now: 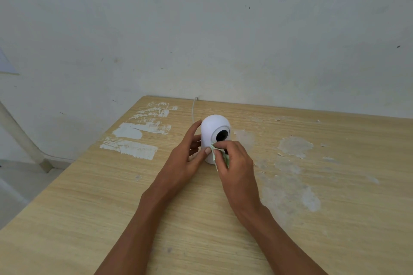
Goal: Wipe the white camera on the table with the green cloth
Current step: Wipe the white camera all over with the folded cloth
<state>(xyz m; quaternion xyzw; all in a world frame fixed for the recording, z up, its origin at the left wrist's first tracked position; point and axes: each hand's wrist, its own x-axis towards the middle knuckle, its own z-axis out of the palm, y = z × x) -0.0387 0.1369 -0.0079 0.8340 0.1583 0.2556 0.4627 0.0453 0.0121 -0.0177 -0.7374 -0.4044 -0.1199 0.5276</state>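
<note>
A white egg-shaped camera with a round black lens stands upright on the wooden table, near its far edge. My left hand wraps around the camera's left side, fingers behind it and thumb on the front. My right hand pinches a small crumpled pale green cloth and presses it against the camera's front, just below the lens. Most of the cloth is hidden under my right fingers.
A thin white cable runs from behind the camera over the table's far edge. White paint patches mark the table's left side, worn spots its right. A plain wall stands behind; the table's left edge drops to the floor.
</note>
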